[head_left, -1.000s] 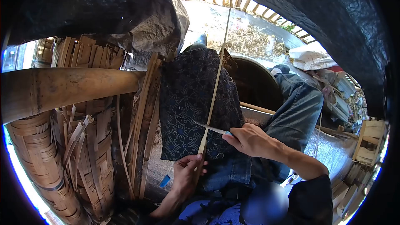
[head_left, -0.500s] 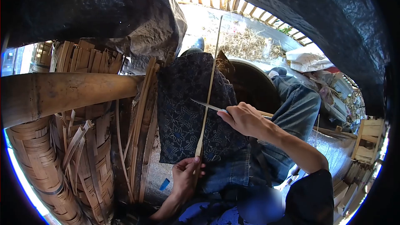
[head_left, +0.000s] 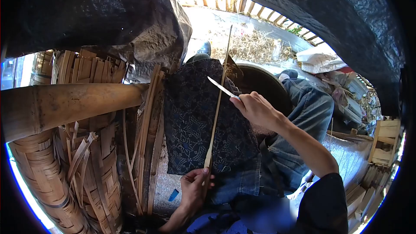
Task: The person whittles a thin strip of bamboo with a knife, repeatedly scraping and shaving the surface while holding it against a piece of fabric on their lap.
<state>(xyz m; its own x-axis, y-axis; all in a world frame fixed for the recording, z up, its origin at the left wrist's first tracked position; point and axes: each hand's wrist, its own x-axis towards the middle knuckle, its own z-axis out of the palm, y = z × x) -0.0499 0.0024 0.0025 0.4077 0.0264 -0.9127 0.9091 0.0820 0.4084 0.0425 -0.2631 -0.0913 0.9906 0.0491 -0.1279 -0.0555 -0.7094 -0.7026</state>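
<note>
Near the bottom middle, my left hand (head_left: 193,190) pinches the lower end of a long thin bamboo strip (head_left: 216,120), which points up and away over a dark patterned cloth (head_left: 186,117) on my lap. My right hand (head_left: 256,109) is closed round a knife, its handle hidden in the fingers. The pale blade (head_left: 222,88) points up and left and crosses the strip at its upper half; whether they touch is hard to tell.
A thick bamboo pole (head_left: 73,104) juts in from the left above woven bamboo baskets (head_left: 43,164). Upright bamboo slats (head_left: 148,147) stand left of the cloth. A dark round container (head_left: 264,89) lies beyond my right hand. Dark sheeting (head_left: 338,13) hangs overhead.
My right hand has moved up and slightly right with the knife, so the blade crosses the strip higher up. My left hand still grips the strip, a little lower in view.
</note>
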